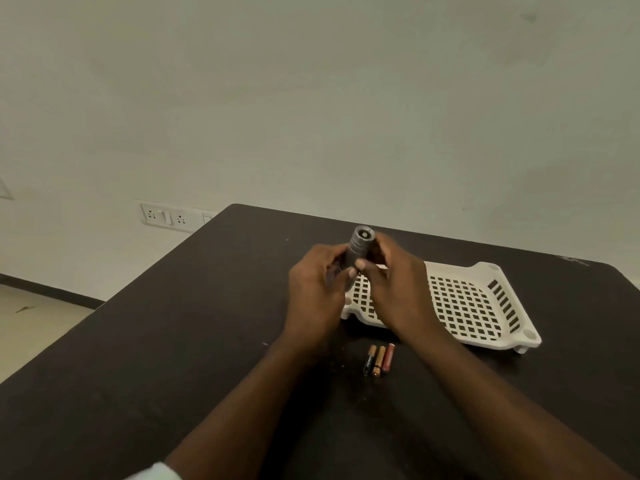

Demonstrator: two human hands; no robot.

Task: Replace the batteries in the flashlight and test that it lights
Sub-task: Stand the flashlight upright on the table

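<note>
A grey ribbed flashlight [358, 249] is held upright above the dark table, one round end facing up toward me. My left hand [317, 292] grips its lower body, thumb pressed on the front. My right hand [398, 289] curls round the flashlight from the right, its thumb meeting the left thumb on the barrel. Three small batteries [378, 360] lie side by side on the table between my forearms: one black and copper, one copper, one reddish.
A white perforated plastic tray [485, 306] sits on the dark table [173, 341] to the right, partly behind my right hand. A wall socket plate [166, 216] is on the wall beyond the table's left corner. The floor shows at the far left.
</note>
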